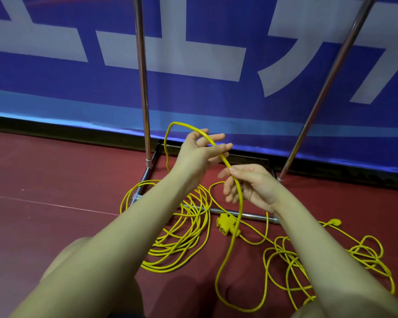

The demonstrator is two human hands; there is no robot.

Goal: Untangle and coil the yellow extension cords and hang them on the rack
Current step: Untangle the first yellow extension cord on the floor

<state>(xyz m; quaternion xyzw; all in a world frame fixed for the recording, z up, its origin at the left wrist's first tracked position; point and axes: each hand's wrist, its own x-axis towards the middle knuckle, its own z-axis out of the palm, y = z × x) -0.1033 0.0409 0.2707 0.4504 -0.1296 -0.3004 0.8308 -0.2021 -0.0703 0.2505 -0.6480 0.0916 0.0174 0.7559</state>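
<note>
Fingers: my right hand [251,184] pinches the yellow cord [238,198]; my left hand [200,152] lies spread, the cord looped over it to start a coil. Rack [143,76]: upright behind, nothing hung yet. Cord heaps [182,237]: floor, tangled. Socket block [226,224]: floor, between heaps.

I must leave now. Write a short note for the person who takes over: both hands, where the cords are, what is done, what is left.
Left hand: open, the raised cord loop lies over its fingers.
Right hand: pinches the same cord below.
Floor: a loose coil by the rack base, the socket block, a tangled pile on the right.
Done: nothing hangs on the rack's visible part.
Left: untangle, coil, hang.
</note>
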